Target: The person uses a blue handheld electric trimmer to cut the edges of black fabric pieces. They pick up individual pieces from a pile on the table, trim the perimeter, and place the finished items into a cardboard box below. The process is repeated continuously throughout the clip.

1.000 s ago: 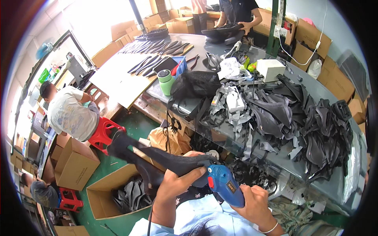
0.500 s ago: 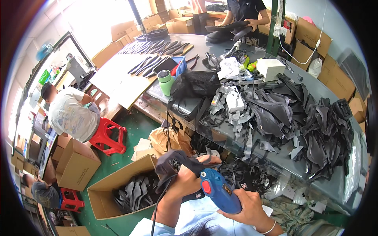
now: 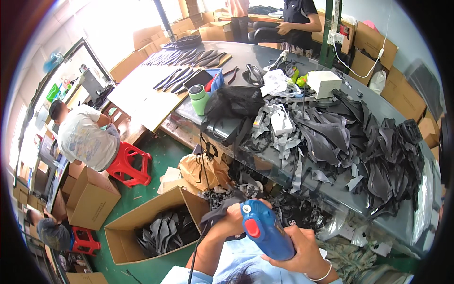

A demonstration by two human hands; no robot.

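Observation:
My right hand [image 3: 301,250] is wrapped round a blue handheld power tool [image 3: 268,232] with a red button. A white bracelet circles that wrist. Just left of the tool, my left hand [image 3: 228,221] is closed on a dark, saddle-shaped piece [image 3: 213,216], partly hidden by the hand. The tool's front end lies close to the left fingers, and whether it touches the piece cannot be seen. Below and to the left, an open cardboard box [image 3: 118,241] holds several black saddle-shaped pieces [image 3: 163,233]. A black cord runs down past my left forearm.
The grey table [image 3: 312,191] bears a heap of black saddle pieces [image 3: 331,135], grey scraps, a black bag [image 3: 236,102] and a green bottle [image 3: 197,99]. A brown paper bag [image 3: 208,170] lies beyond the box. Co-workers sit on red stools [image 3: 130,163] at left; others stand behind the table.
The dark piece has turned and sunk lower in my left hand. The tool has tilted, its red button facing me more. Behind the table, a co-worker's black pieces have left the tabletop.

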